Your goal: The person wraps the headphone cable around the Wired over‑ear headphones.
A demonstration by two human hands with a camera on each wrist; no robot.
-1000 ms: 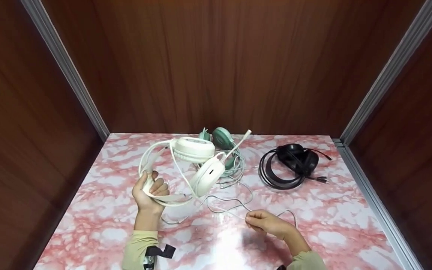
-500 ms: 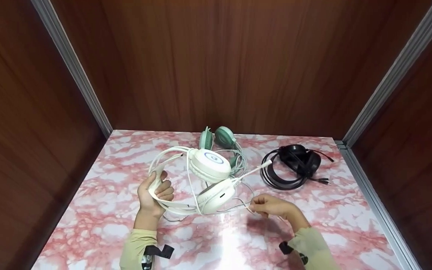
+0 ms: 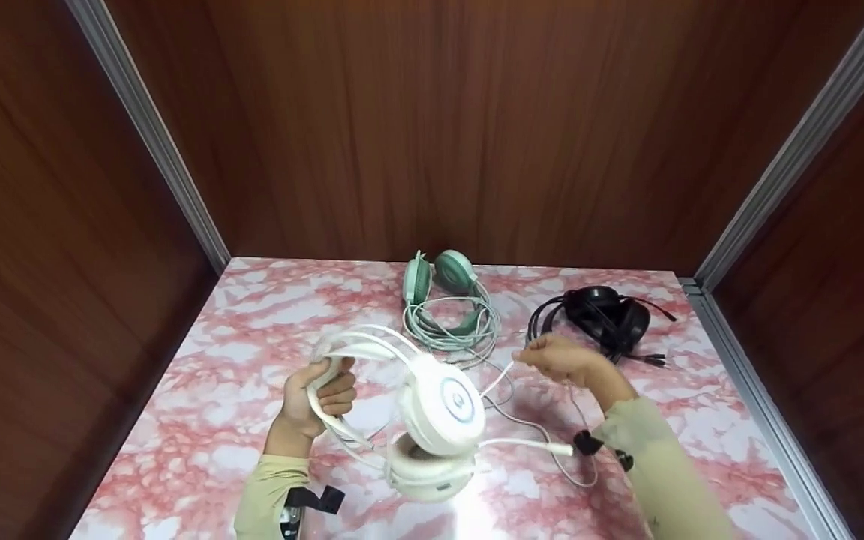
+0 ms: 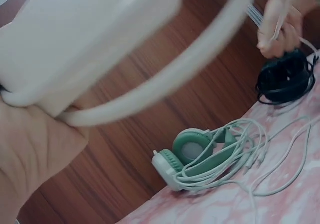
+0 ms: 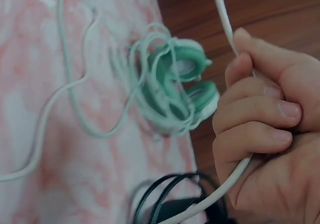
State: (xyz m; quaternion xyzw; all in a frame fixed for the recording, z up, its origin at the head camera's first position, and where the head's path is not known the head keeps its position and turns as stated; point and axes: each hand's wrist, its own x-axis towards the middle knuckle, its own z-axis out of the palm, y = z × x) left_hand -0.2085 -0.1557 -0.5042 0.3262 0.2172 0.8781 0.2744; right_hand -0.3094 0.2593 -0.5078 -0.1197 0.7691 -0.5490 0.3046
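Note:
My left hand (image 3: pixel 319 397) grips the headband of a white headset (image 3: pixel 443 409), held up over the marbled tabletop. Its ear cups hang to the right, with the microphone boom pointing right. My right hand (image 3: pixel 563 360) pinches the white headset's cable (image 5: pixel 225 21) between thumb and forefinger, the other fingers curled round it. From the cup the cable (image 3: pixel 498 379) runs up to that hand, and more of it trails on the table. In the left wrist view the white headband (image 4: pixel 165 78) is close and blurred across the top.
A green headset (image 3: pixel 454 274) with its coiled cable lies at the back middle. To its right is a black headset (image 3: pixel 608 315) with a bundled cable, partly behind the right hand. Brown wood panels (image 3: pixel 439 135) and metal rails enclose the pink-and-white tabletop (image 3: pixel 199 420).
The white headset has swung down and to the right, its cups turning toward the front. My right hand has risen away from me, drawing the cable up with it.

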